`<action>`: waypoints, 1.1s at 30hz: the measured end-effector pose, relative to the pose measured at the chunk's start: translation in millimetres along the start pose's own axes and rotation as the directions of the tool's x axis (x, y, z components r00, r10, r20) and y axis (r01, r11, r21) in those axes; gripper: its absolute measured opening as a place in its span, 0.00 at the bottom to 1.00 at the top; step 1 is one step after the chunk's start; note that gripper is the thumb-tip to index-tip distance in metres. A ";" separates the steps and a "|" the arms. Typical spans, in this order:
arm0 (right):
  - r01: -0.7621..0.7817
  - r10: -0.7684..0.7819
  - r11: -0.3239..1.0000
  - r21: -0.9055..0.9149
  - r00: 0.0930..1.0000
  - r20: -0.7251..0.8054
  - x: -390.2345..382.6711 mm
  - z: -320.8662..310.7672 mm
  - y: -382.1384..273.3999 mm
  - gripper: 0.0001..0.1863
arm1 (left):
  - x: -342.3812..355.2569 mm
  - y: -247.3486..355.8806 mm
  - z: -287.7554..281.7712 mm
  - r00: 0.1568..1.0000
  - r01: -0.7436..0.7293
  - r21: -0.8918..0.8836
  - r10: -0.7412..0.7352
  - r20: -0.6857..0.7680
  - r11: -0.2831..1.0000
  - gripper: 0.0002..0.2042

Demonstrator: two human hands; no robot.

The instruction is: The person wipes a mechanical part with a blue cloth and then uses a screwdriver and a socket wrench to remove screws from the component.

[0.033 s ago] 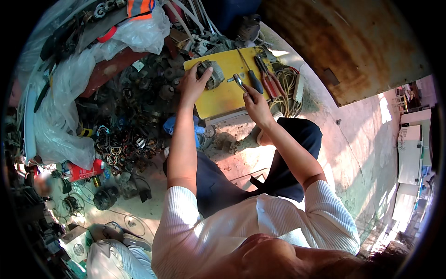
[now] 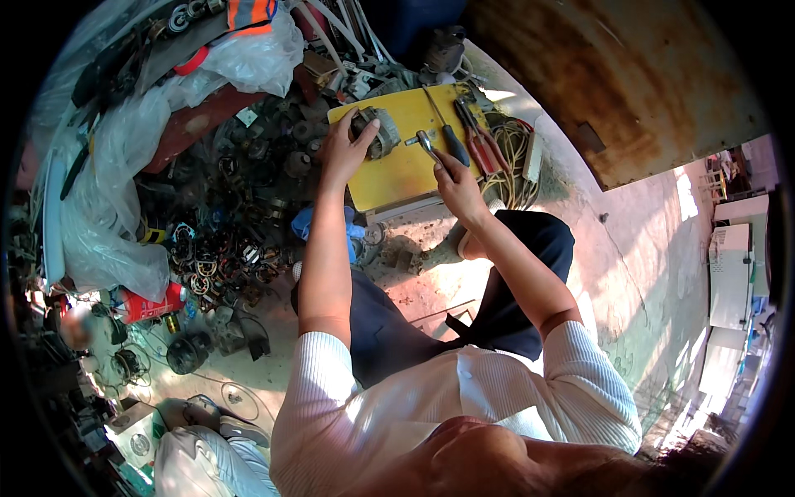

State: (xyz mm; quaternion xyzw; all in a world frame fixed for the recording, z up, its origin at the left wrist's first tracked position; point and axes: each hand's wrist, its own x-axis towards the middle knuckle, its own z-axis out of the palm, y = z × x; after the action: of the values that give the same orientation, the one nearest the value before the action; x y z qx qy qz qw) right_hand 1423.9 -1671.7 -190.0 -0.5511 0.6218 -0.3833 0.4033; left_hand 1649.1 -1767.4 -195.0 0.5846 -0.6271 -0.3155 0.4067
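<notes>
My left hand is wrapped round the left side of a grey round metal motor part, which rests on a yellow board. In my right hand is a ratchet wrench, its head and socket pointing left toward the motor part, a small gap away from it. Beyond the wrench lies a screwdriver with a dark handle. To its right are long-handled red pliers. My palm hides the motor part's left edge, and my right fingers cover the wrench's handle.
Loose motor parts and coils heap up on the left, beside clear plastic sheeting. A blue cloth sits near my left forearm. Coiled cable lies right of the board. A rusty metal panel stands far right. Another person's legs show lower left.
</notes>
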 end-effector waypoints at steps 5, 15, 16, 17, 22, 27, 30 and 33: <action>0.044 -0.044 0.999 -0.004 0.996 0.083 18.4 -7.7 -9.6 0.20 | -12.7 17.5 -4.4 0.988 -0.151 0.147 0.147 0.039 0.978 0.46; -0.081 0.213 0.945 -0.316 0.887 0.410 38.0 -40.5 -75.8 0.15 | -27.1 18.9 -4.6 0.971 -0.235 0.276 0.238 0.020 0.932 0.44; -0.101 0.266 0.928 -0.360 0.855 0.446 40.3 -42.3 -83.9 0.14 | -29.7 20.6 -5.0 0.966 -0.251 0.287 0.258 0.013 0.924 0.43; -0.118 0.318 0.907 -0.404 0.820 0.476 46.0 -44.8 -92.0 0.13 | -31.4 20.8 -3.7 0.963 -0.264 0.287 0.271 0.019 0.921 0.43; -0.205 0.600 0.779 -0.593 0.521 0.607 92.3 -42.6 -122.0 0.10 | -38.7 15.4 1.1 0.940 -0.329 0.306 0.340 0.016 0.893 0.43; -0.192 0.735 0.615 -0.765 0.491 0.468 98.2 -9.7 -156.3 0.10 | -40.5 17.5 2.1 0.960 -0.276 0.229 0.278 0.026 0.933 0.43; -0.020 0.657 0.554 -0.832 0.625 0.422 91.5 -5.0 -155.2 0.05 | -39.3 21.4 1.2 0.964 -0.264 0.187 0.265 0.019 0.946 0.43; 0.876 0.557 -0.021 -0.483 0.411 0.721 95.2 5.4 -138.4 0.08 | -35.5 13.8 1.3 0.952 -0.300 0.141 0.305 -0.019 0.943 0.42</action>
State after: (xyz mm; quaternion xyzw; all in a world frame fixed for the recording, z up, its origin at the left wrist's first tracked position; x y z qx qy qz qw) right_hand 1474.6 -1780.2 -72.1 -0.8430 0.2592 0.4670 0.0642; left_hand 1640.9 -1730.7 -188.6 0.5141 -0.7212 -0.1938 0.4220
